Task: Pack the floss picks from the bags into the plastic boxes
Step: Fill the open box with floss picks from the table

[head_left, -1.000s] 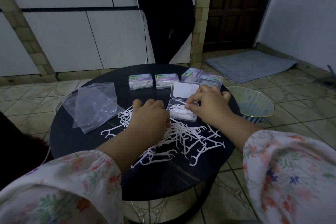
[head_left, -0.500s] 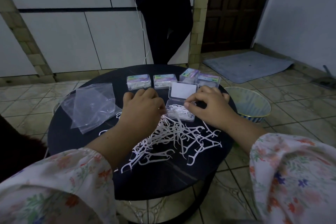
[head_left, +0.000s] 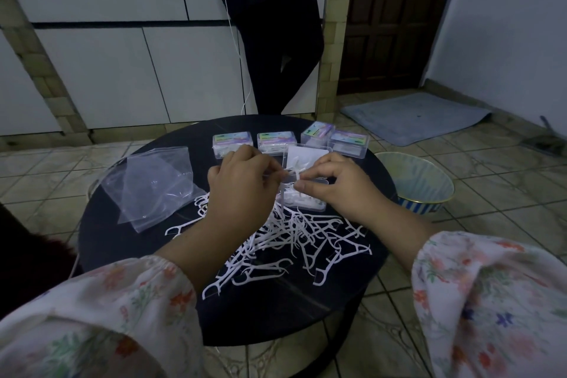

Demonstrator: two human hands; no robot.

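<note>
A heap of white floss picks (head_left: 288, 239) lies on the round black table (head_left: 138, 224). An open clear plastic box (head_left: 303, 202) with picks in it sits behind the heap, its lid (head_left: 306, 155) raised. Both my hands hover just above that box. My left hand (head_left: 242, 190) and my right hand (head_left: 334, 184) meet fingertip to fingertip and pinch a few floss picks (head_left: 295, 167) between them. Several closed, filled boxes (head_left: 233, 143) stand in a row at the table's far edge. Empty clear bags (head_left: 153, 184) lie at the left.
A person in dark clothes (head_left: 273, 31) stands just beyond the table. A striped bowl (head_left: 417, 184) sits on the tiled floor to the right, and a blue mat (head_left: 414, 118) lies farther back. White cupboards line the wall.
My left hand rose from the heap and moved right to meet my right hand over the open box. A few picks are now pinched between both hands.
</note>
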